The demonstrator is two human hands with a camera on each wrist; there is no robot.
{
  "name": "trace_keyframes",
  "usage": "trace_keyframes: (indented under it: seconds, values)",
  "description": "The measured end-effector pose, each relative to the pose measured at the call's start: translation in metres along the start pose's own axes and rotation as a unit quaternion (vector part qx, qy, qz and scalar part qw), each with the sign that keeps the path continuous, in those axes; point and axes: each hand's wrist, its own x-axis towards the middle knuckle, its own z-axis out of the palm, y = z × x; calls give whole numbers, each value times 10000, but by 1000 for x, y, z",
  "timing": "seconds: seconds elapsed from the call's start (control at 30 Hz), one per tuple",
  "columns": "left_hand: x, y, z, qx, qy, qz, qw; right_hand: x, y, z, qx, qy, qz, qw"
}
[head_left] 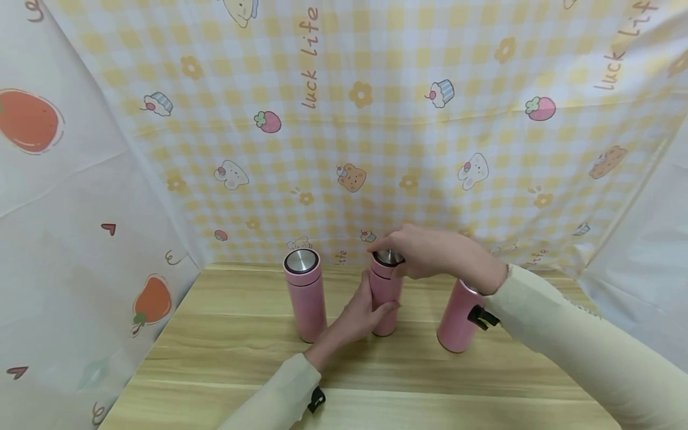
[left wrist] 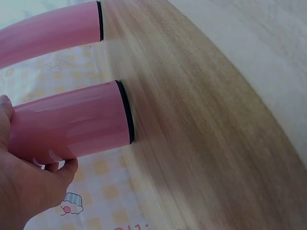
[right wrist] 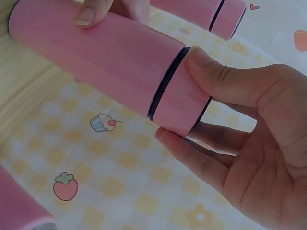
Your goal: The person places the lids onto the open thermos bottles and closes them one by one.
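Note:
A pink thermos bottle [head_left: 384,291] stands upright in the middle of the wooden table, between two similar bottles. My left hand [head_left: 357,315] grips its body from the left, the thumb lying across the front. Reaching over from the right, my right hand [head_left: 430,252] holds the lid [right wrist: 182,96] between thumb and fingers. A dark ring separates this pink lid from the body in the right wrist view. In the left wrist view, the dark base of the gripped bottle [left wrist: 76,122] is at the tabletop.
A second pink bottle [head_left: 307,301] with a silver-topped lid stands to the left. The third bottle [head_left: 458,319] is at the right, its top partly hidden by my right forearm. Behind the wooden table [head_left: 226,334] hangs a yellow checked cloth [head_left: 398,143].

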Motion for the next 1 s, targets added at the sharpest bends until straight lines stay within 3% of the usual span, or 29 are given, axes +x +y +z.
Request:
trace_keyframes:
  seconds: [0.3,0.67,0.8,1.0]
  values:
    - [1,0,0,21,23,-57,10000,2,-3,3,-204,178,104,9996]
    - [1,0,0,29,15,10,10000,7,-10,8,-780,34,726,9943]
    - [1,1,0,-21,-3,72,10000,4,-5,9,-573,123,616,9964]
    - [1,-2,0,-19,28,142,9999,-5,6,5,26,174,107,9998]
